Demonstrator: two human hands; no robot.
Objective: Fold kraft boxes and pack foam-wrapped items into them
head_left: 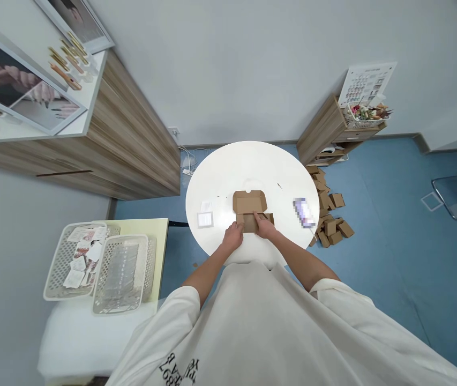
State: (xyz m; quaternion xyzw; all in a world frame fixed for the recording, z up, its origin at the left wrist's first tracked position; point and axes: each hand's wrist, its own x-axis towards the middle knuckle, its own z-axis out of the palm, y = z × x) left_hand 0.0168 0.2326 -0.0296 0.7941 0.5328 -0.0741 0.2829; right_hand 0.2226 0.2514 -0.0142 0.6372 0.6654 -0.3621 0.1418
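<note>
A small brown cardboard box [249,203] lies on the round white table [252,166], its lid flap open and pointing away from me. My left hand [233,236] grips the box's near left side with curled fingers. My right hand [263,225] rests on the near right part, fingers pressing into the folded cardboard. A small clear packet [205,219] lies on the table to the left of the box. A blurred purple-white object [304,212] lies to the right.
A pile of folded brown boxes [330,212] sits on the blue floor right of the table. Two white mesh baskets [99,268] with packets stand on a low surface at my left. Wooden cabinets [132,145] flank the wall.
</note>
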